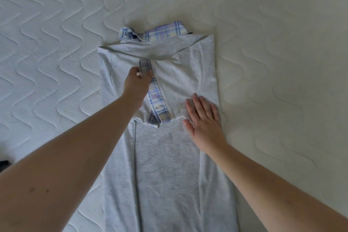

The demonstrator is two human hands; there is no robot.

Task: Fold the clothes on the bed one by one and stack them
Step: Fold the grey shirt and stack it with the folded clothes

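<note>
Dark object (4,164) at far left edge, too cut off to identify. Left hand (138,83) pinches a plaid strap loop (145,67) on the grey garment (165,165) lying mid-bed, sides folded in; right hand (204,118) presses flat on it, fingers straight. Surface: white quilted mattress (273,62).

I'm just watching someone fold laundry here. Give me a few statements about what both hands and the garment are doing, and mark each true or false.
1. The left hand pinches a small plaid loop on the grey garment. True.
2. The right hand is curled into a fist above the bed. False: it lies flat, fingers straight, on the garment.
3. The garment has plaid trim at its collar. True.
4. The garment lies on a wooden table. False: it lies on a white quilted mattress.
</note>
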